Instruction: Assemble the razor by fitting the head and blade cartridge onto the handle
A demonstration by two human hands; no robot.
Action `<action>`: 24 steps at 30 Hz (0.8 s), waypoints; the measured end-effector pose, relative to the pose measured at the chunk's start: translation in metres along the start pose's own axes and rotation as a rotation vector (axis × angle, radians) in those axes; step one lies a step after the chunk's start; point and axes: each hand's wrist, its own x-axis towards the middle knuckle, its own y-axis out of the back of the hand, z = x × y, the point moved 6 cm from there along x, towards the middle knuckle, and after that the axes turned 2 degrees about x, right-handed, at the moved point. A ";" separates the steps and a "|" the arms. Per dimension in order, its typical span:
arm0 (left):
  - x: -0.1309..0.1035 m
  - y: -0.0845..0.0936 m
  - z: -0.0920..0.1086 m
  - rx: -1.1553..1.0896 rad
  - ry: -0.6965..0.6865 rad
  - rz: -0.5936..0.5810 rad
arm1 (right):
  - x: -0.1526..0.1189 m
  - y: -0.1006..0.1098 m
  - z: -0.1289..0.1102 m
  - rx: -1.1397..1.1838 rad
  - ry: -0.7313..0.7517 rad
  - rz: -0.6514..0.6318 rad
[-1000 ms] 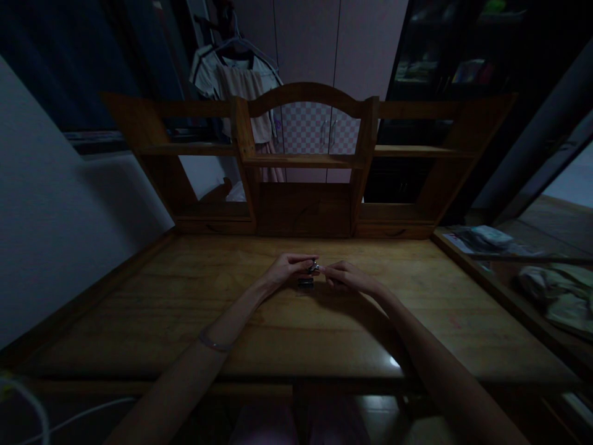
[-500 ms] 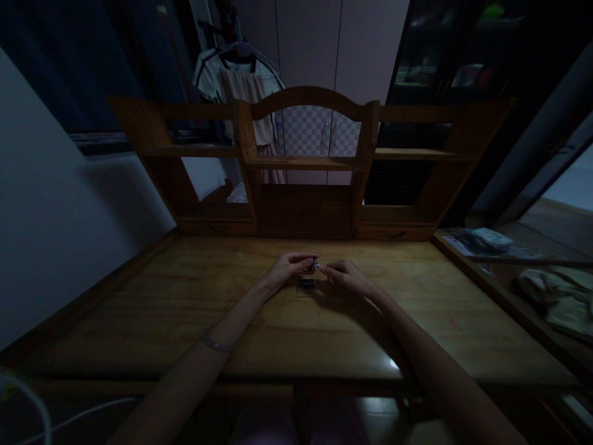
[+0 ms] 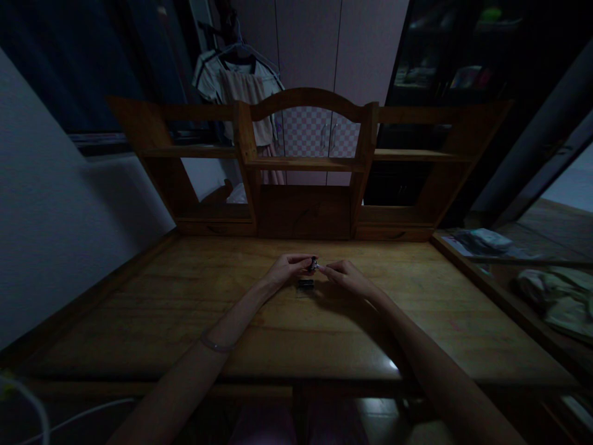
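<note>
Between my two hands, just above the wooden desk (image 3: 222, 321), is a small dark item with a shiny metal part (image 3: 314, 264); it is too small and dim to name. My left hand (image 3: 290, 267) pinches its dark side between thumb and fingers. From the other side, the closed fingertips of my right hand (image 3: 343, 273) meet the shiny end. On the desk right below my hands lies a small dark object (image 3: 306, 284), with something thin and clear-looking at its near edge.
A wooden shelf unit (image 3: 303, 164) with small drawers stands along the desk's back edge. The wall (image 3: 88, 210) borders the left side. Papers and a plastic bag (image 3: 491, 240) lie beyond the right edge, with cloth (image 3: 556, 296) below. A white cable (image 3: 92, 406) hangs at lower left.
Both hands stay nearly in place. The small item between my fingers has turned or shifted slightly, showing more of its dark part.
</note>
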 end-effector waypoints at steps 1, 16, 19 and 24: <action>0.000 0.000 -0.001 -0.001 0.001 -0.002 | 0.000 0.000 0.001 0.005 -0.009 -0.002; -0.001 0.001 0.004 0.051 -0.029 0.012 | -0.001 0.003 -0.003 -0.088 0.020 0.021; 0.000 0.002 0.003 0.085 -0.034 0.028 | -0.001 0.002 -0.003 -0.103 0.019 0.028; 0.002 0.001 0.000 0.049 -0.030 0.034 | 0.001 0.002 0.000 -0.126 0.024 0.042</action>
